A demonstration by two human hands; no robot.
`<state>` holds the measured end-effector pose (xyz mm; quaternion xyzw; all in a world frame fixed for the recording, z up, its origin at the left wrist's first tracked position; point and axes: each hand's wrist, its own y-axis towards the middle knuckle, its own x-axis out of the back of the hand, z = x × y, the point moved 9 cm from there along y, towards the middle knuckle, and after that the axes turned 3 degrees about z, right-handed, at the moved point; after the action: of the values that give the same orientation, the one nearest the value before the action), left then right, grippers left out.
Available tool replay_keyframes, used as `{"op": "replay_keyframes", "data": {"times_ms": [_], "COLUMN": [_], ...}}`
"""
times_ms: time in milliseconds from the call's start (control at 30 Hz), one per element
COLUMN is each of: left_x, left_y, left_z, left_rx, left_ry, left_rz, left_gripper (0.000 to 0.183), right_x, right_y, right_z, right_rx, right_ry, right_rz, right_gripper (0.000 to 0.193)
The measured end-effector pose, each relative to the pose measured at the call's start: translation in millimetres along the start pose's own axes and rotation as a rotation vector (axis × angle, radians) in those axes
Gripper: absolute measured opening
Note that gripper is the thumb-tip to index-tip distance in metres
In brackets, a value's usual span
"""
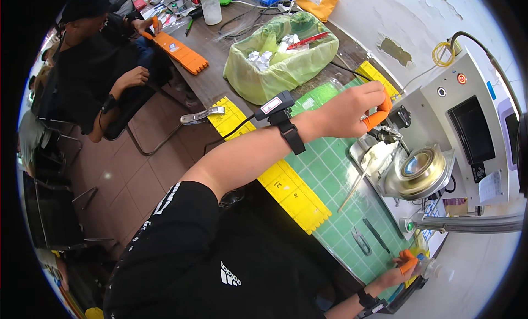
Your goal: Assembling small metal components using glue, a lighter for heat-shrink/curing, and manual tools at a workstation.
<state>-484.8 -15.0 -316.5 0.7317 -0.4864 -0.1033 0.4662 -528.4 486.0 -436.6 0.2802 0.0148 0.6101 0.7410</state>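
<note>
My left hand reaches across a green gridded mat toward a grey benchtop machine. Orange finger covers are on its closed fingertips, next to a small black part of the machine; what they pinch, if anything, is hidden. Below that sits a round gold-coloured spool or disc. White fluffy material lies beside it, with a thin wooden stick pointing toward me. At lower right, my right hand, also with orange finger covers, is closed beside a clear bottle; its grip is partly hidden.
Metal tweezers and a dark slim tool lie on the mat. A yellow ruler strip runs along the table edge. A bin lined with a green bag holds scraps. A metal arm juts in from the right. A co-worker sits far left.
</note>
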Motion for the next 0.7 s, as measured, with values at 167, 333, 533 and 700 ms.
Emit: {"op": "replay_keyframes", "data": {"times_ms": [167, 333, 533, 700], "left_x": [1.5, 0.8, 0.4, 2.4], "left_y": [-0.2, -0.4, 1.6, 3.7], "left_z": [3.3, 4.7, 6.7, 5.7], "left_rx": [0.014, 0.039, 0.061, 0.064], "left_ry": [-0.036, -0.063, -0.015, -0.002], "left_rz": [-0.033, -0.051, -0.028, -0.006], "left_gripper": [0.015, 0.013, 0.009, 0.009], "right_x": [2.3, 3.0, -3.6, -5.5], "right_y": [2.0, 3.4, 0.1, 0.8], "right_z": [-7.7, -8.0, 5.2, 7.5], "right_rx": [-0.018, -0.003, 0.024, 0.036], "right_ry": [0.037, 0.024, 0.011, 0.042], "right_rz": [0.017, 0.057, 0.037, 0.017], "right_gripper": [0.039, 0.039, 0.038, 0.042]}}
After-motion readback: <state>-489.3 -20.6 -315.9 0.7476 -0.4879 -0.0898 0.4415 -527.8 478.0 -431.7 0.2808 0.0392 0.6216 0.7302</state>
